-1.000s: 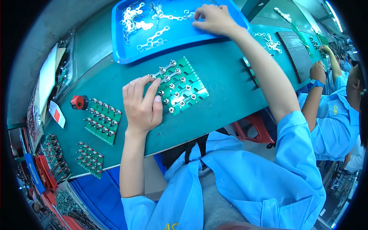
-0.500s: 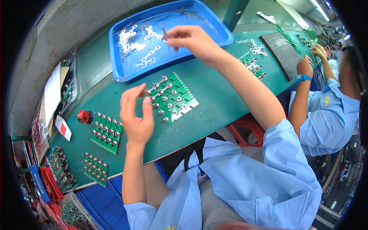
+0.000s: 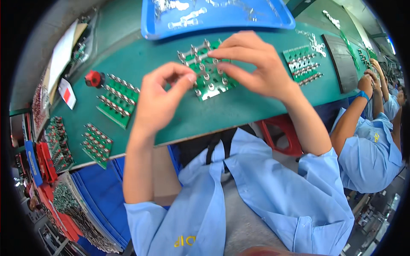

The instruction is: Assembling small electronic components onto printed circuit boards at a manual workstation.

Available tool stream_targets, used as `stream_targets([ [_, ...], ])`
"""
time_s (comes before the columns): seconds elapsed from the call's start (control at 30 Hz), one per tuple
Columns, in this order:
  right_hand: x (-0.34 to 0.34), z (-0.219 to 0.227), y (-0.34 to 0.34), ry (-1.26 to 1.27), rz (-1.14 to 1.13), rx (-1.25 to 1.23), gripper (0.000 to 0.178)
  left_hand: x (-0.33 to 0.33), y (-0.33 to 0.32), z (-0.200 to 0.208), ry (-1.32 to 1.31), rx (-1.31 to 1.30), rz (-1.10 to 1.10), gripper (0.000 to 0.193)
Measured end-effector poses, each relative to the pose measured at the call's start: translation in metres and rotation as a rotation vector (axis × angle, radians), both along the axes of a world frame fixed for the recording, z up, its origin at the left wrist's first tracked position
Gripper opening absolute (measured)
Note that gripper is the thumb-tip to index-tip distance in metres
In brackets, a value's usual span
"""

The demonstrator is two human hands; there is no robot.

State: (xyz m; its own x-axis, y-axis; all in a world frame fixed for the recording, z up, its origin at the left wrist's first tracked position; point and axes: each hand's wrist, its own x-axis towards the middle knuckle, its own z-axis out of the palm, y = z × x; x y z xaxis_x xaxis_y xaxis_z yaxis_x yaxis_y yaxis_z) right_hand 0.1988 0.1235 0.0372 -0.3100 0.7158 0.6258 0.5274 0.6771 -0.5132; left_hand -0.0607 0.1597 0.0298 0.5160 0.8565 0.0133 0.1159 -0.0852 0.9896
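Observation:
A green circuit board (image 3: 209,93) with rows of upright metal posts lies on the bench in front of me. Silver link strips (image 3: 197,59) with ring ends sit over the posts in its far rows. My left hand (image 3: 160,96) is at the board's left edge, thumb and forefinger pinched together; what is between them is hidden. Over the right half of the board, my right hand (image 3: 258,64) has its thumb and forefinger curled around a silver link strip, mostly covered by the fingers. Beyond the board, a blue tray (image 3: 205,32) holds loose link strips.
More boards with posts lie left (image 3: 119,100), nearer the front edge (image 3: 97,145) and right (image 3: 303,66). A red-and-black round object (image 3: 93,79) stands left. Loose link strips (image 3: 316,45) and a dark flat block (image 3: 339,64) are at the right, beside a co-worker in blue (image 3: 363,149).
My right hand has come from the blue tray down to the board with a link strip. My left hand has closed into a pinch at the board's edge. The view has shifted.

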Motion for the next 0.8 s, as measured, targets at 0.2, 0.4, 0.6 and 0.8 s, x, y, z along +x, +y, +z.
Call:
stream_targets([
  [0.2,0.009,-0.009,0.029,-0.41,0.067,0.128,0.012,-0.003,0.011,-0.006,0.022,-0.005,0.012,0.011],
  [0.4,0.003,-0.021,0.043,-0.346,0.094,0.022,0.01,0.001,0.025,-0.03,0.158,0.533,0.079,0.014],
  [0.6,-0.003,-0.015,0.044,-0.346,0.09,-0.315,0.007,-0.004,0.026,-0.048,0.297,0.723,0.055,0.014],
  [0.8,-0.005,-0.006,0.059,-0.237,0.134,-0.756,0.009,-0.005,0.032,-0.054,0.351,0.684,0.003,0.012],
])
